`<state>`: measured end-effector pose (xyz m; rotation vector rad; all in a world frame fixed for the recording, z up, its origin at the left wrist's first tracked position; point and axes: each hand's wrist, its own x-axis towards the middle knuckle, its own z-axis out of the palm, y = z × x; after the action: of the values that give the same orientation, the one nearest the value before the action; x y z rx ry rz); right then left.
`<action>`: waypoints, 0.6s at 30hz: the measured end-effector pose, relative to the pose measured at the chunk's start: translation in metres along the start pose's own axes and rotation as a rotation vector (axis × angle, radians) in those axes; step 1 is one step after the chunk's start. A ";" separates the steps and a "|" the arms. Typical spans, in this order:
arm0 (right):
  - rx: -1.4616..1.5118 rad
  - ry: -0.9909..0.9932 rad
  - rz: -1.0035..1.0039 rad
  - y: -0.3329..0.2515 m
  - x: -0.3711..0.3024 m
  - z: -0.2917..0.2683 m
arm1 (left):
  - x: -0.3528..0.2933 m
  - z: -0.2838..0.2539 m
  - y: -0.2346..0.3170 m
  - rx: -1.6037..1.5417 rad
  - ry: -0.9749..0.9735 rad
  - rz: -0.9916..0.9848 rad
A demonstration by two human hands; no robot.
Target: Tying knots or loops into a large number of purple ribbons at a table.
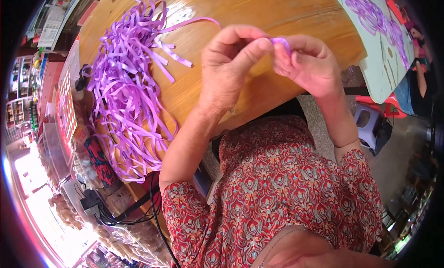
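Observation:
Both hands meet above the wooden table (259, 11), holding a purple ribbon (281, 42) between them. My left hand (231, 59) pinches it between thumb and forefinger. On the other side, my right hand (305, 59) has its fingers bent around the ribbon, which loops over a fingertip. A length of purple ribbon runs from behind my left hand toward a big heap of purple ribbons (132, 87) on the left part of the table. Several loose ends of the heap stick out toward my left forearm. Any knot or fold between the fingertips is too small to make out.
At the right stands a pale green table (381, 76) bearing more purple strands (367, 11). A grey-violet plastic stool (367, 124) is on the floor below it. Black cables with an adapter (91, 201) lie at the lower left, near a dark blue and red patterned item (99, 161).

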<state>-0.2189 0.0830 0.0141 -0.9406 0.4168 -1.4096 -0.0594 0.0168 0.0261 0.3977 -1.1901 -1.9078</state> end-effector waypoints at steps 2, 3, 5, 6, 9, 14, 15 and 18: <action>0.101 0.025 -0.025 0.006 0.006 -0.001 | -0.001 -0.002 0.000 0.086 0.068 0.084; 0.112 0.038 -0.037 0.008 0.007 -0.002 | -0.001 -0.002 -0.001 0.095 0.070 0.102; 0.113 0.031 -0.026 0.009 0.006 -0.006 | -0.001 0.001 -0.002 0.115 0.087 0.097; 0.120 0.014 -0.010 0.010 0.006 -0.007 | -0.001 0.001 -0.002 0.140 0.114 0.098; -0.332 0.135 -0.121 0.010 0.007 -0.004 | -0.001 0.002 -0.005 0.154 0.164 0.120; -0.742 0.138 -0.269 0.003 0.013 0.000 | -0.004 0.006 -0.009 0.200 0.203 0.096; -1.002 0.083 -0.395 0.001 0.015 0.000 | -0.004 0.007 -0.009 0.187 0.191 0.114; -1.233 0.120 -0.445 -0.003 0.013 0.007 | -0.004 0.004 -0.009 0.171 0.181 0.100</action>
<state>-0.2135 0.0726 0.0237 -2.0239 1.3036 -1.5672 -0.0634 0.0241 0.0194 0.5795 -1.2317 -1.6537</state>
